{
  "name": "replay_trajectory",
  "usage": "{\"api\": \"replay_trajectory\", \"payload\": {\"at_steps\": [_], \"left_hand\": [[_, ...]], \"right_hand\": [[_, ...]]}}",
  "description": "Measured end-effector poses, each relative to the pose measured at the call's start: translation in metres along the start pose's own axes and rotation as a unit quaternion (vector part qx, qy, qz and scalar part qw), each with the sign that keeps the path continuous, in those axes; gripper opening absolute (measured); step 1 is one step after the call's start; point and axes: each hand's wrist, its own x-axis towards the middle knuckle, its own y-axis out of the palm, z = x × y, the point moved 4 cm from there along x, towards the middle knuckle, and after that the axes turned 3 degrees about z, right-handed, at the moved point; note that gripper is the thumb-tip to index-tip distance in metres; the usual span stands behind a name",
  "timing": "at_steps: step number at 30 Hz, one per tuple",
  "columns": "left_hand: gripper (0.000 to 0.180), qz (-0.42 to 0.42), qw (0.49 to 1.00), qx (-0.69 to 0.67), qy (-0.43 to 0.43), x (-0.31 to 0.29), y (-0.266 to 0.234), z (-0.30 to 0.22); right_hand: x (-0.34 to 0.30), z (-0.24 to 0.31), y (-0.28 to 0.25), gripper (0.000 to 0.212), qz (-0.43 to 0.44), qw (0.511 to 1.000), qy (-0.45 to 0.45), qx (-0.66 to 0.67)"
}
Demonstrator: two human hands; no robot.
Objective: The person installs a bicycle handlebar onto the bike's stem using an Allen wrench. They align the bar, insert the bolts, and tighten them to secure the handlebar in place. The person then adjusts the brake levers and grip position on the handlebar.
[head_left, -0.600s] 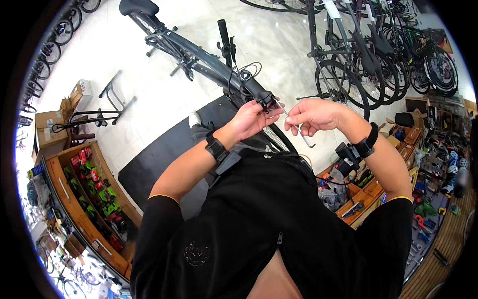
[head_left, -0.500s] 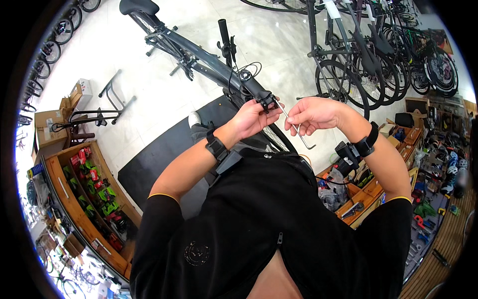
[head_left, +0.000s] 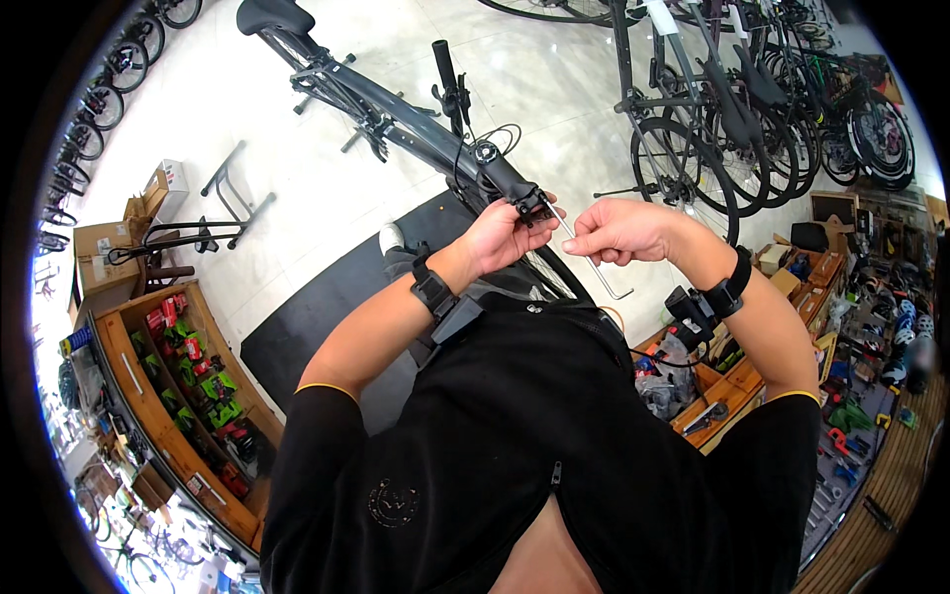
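A dark grey bicycle (head_left: 426,134) stands in front of me, its stem (head_left: 507,178) pointing toward my body. My left hand (head_left: 503,238) is closed around the faceplate end of that stem, fingers underneath. From the faceplate a long silver hex key (head_left: 606,279) slants down to the right, its short bent end pointing away from the bike. Around the key's shaft, my right hand (head_left: 625,233) is closed, thumb and curled fingers pinching it. The key's tip at the bolt is partly hidden by my left fingers. The handlebar grip (head_left: 444,64) points up beyond the stem.
Under the front wheel lies a dark mat (head_left: 307,322). A wooden tool cabinet (head_left: 148,371) with red and green items is at the left, near a metal stand (head_left: 230,213). Parked bicycles (head_left: 693,148) crowd the far right. A wooden workbench (head_left: 727,401) with tools stands at the right.
My right fingers have curled in more around the hex key, and its bent end has shifted slightly right. My left hand stays on the stem.
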Motion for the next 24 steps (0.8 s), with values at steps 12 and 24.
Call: {"api": "replay_trajectory", "payload": {"at_steps": [12,24], "left_hand": [[0.026,-0.014,0.999,-0.023,0.019,-0.003,0.005,0.0],[0.027,0.002,1.0,-0.003,-0.009,-0.005,0.002,-0.001]], "right_hand": [[-0.004,0.005,0.004,0.024,0.022,0.998,0.006,0.062],[-0.016,0.004,0.008,0.027,0.0,1.0,0.001,-0.013]]}}
